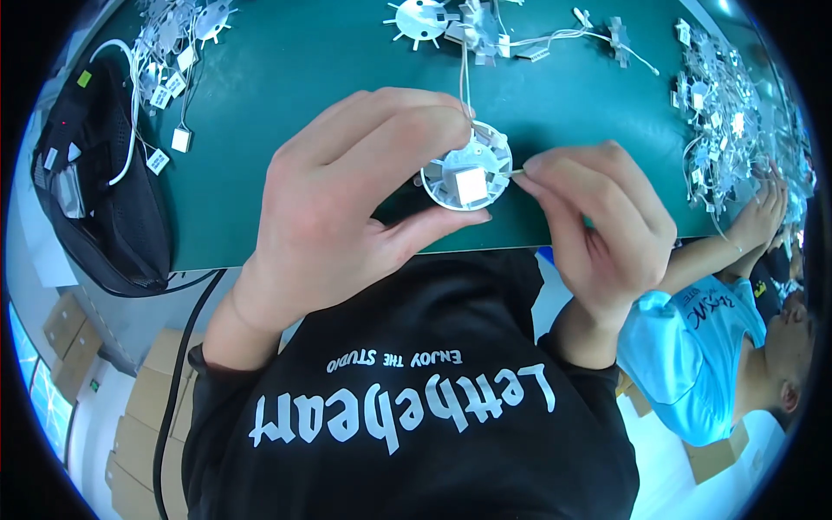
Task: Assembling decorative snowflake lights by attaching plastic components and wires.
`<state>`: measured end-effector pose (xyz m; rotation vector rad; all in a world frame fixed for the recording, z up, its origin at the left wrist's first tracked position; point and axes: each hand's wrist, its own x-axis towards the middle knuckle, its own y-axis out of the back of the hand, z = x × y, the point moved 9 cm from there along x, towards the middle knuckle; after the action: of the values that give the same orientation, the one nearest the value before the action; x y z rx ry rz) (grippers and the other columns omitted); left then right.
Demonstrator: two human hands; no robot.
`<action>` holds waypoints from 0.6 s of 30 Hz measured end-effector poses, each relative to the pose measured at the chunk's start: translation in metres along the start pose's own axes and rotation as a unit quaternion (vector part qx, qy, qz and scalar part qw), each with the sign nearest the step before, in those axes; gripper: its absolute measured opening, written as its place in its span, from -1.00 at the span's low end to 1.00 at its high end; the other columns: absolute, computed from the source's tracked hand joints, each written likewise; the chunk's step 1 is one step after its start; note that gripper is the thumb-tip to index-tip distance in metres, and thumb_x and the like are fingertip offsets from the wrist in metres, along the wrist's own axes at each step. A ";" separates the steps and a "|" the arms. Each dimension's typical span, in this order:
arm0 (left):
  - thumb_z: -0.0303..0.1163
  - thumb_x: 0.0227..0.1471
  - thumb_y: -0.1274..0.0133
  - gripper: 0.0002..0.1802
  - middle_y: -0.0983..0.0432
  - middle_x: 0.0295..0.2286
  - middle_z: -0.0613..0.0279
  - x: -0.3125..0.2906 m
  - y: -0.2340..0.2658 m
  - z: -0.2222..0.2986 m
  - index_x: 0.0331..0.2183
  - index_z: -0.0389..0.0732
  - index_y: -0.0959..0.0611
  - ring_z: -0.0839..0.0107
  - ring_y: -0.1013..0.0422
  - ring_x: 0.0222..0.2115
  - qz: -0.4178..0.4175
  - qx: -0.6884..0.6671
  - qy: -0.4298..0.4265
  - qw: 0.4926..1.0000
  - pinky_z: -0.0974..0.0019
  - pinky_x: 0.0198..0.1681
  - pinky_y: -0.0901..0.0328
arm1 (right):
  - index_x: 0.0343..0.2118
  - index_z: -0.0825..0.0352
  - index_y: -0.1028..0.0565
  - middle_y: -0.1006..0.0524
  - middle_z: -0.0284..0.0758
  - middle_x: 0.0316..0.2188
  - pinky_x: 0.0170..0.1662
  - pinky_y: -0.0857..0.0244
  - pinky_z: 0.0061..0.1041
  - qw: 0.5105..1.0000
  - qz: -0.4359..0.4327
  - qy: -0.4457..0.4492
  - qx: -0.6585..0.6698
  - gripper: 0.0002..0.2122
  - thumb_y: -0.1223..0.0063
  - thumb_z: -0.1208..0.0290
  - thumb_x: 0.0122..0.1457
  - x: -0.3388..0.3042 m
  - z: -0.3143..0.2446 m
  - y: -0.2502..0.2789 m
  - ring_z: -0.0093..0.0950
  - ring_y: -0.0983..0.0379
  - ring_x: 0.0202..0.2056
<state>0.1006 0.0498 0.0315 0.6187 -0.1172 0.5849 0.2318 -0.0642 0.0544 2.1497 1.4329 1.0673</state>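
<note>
Black bag (113,199): lies at the left end of the green desk (329,78).
Left hand (347,199): fingers closed around a round white part (468,169), thumb under it, held above the desk's near edge.
Round white part: square grey block at its centre, thin white wire (465,74) running up from it.
Right hand (598,225): fingertips pinched together at the part's right rim.
Far right: heap of small white parts (737,121), another person's hands beside it.
</note>
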 end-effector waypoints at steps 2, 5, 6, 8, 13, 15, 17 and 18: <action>-0.40 -0.24 -0.61 -0.42 -0.72 -0.10 0.09 0.000 -0.002 0.000 -0.12 -0.24 -0.72 0.20 -0.66 -0.13 -0.003 0.000 -0.003 1.000 0.26 -0.11 -0.55 | -0.22 0.51 -0.68 -0.62 -0.21 -0.47 -0.42 -0.39 -0.53 1.000 -0.011 -0.012 -0.022 -0.71 -0.41 0.76 -0.08 0.003 0.003 0.001 -0.38 -0.55 -0.46; -0.38 -0.25 -0.62 -0.40 -0.72 -0.09 0.10 -0.001 -0.001 0.001 -0.12 -0.23 -0.72 0.21 -0.66 -0.13 0.003 0.003 -0.005 1.000 0.25 -0.12 -0.55 | -0.16 0.48 -0.68 -0.65 -0.17 -0.35 -0.32 -0.44 -0.53 0.998 -0.030 -0.054 -0.006 -0.66 -0.44 0.71 -0.07 -0.017 0.006 -0.006 -0.35 -0.61 -0.37; -0.39 -0.25 -0.62 -0.40 -0.72 -0.10 0.09 -0.001 -0.001 0.002 -0.12 -0.24 -0.72 0.19 -0.66 -0.13 0.004 0.007 -0.012 1.000 0.25 -0.12 -0.55 | -0.13 0.47 -0.68 -0.67 -0.16 -0.30 -0.27 -0.46 -0.53 0.996 -0.041 -0.075 0.002 -0.64 -0.45 0.69 -0.07 -0.021 0.008 -0.008 -0.34 -0.63 -0.32; -0.40 -0.26 -0.62 -0.41 -0.72 -0.10 0.06 -0.002 0.001 0.005 -0.13 -0.24 -0.71 0.17 -0.67 -0.12 0.009 0.016 -0.029 0.999 0.24 -0.11 -0.56 | -0.10 0.49 -0.67 -0.66 -0.12 -0.23 -0.19 -0.47 -0.50 0.995 -0.049 -0.084 0.022 -0.61 -0.46 0.67 -0.06 -0.015 0.009 -0.001 -0.31 -0.64 -0.24; -0.39 -0.29 -0.59 -0.35 -0.68 -0.14 0.07 -0.004 -0.004 0.031 -0.10 -0.25 -0.68 0.13 -0.63 -0.16 0.026 -0.022 -0.135 0.990 0.22 -0.11 -0.52 | 0.00 0.51 -0.66 -0.66 -0.06 -0.06 0.02 -0.51 -0.42 0.915 -0.056 -0.221 0.332 -0.56 -0.47 0.68 -0.01 -0.006 0.025 -0.003 -0.31 -0.64 -0.06; -0.39 -0.25 -0.60 -0.32 -0.69 -0.12 0.04 0.006 0.006 0.037 -0.04 -0.28 -0.66 0.12 -0.64 -0.14 0.083 -0.097 -0.120 0.985 0.23 -0.08 -0.53 | 0.02 0.50 -0.67 -0.66 -0.07 -0.04 0.05 -0.52 -0.40 0.844 -0.061 -0.269 0.460 -0.56 -0.46 0.70 0.00 -0.004 0.020 -0.007 -0.33 -0.64 -0.04; -0.39 -0.22 -0.60 -0.31 -0.69 -0.12 0.02 0.010 0.016 0.039 -0.02 -0.29 -0.65 0.11 -0.65 -0.13 0.117 -0.132 -0.119 0.977 0.23 -0.06 -0.53 | 0.06 0.56 -0.63 -0.65 -0.04 -0.01 0.10 -0.51 -0.36 0.877 -0.024 -0.220 0.427 -0.54 -0.44 0.72 0.03 0.011 0.013 0.009 -0.34 -0.63 0.00; -0.39 -0.19 -0.59 -0.30 -0.69 -0.10 0.02 0.014 0.011 0.021 0.01 -0.30 -0.64 0.10 -0.65 -0.12 0.079 -0.225 -0.018 0.971 0.23 -0.05 -0.53 | 0.07 0.59 -0.61 -0.65 -0.02 0.01 0.13 -0.51 -0.34 0.891 -0.005 -0.193 0.410 -0.53 -0.43 0.72 0.05 0.018 0.010 0.016 -0.34 -0.63 0.02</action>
<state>0.1075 0.0517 0.0577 0.1782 -0.3253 0.6738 0.2529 -0.0536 0.0657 2.6622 1.8759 -0.0609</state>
